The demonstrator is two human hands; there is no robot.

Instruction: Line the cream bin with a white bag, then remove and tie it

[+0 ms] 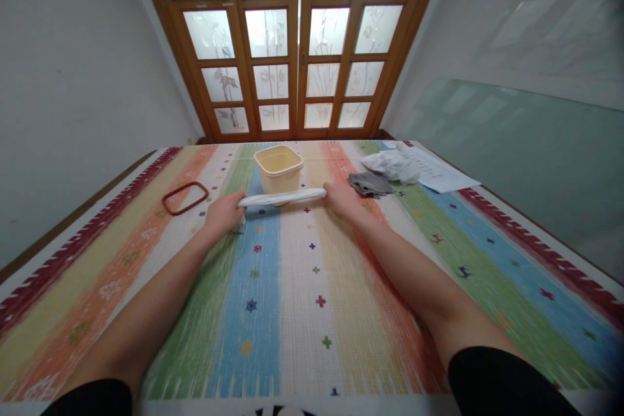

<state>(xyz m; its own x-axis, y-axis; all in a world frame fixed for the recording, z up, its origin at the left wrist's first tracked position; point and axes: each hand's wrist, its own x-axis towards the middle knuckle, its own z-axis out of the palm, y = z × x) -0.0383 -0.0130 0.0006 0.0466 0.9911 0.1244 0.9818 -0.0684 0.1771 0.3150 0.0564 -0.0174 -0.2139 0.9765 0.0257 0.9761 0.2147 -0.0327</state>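
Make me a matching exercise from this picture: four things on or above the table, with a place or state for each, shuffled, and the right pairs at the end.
Things
1. white strip
2. brown ring
3. cream container
4. grey cloth

Places or states
A. crumpled, beside a white plastic bag
B. held stretched between the left hand and the right hand
C. standing open-topped, just beyond the strip
D. lying on the striped tablecloth, beyond the left hand and to its left

Pairs: 1-B, 2-D, 3-C, 4-A
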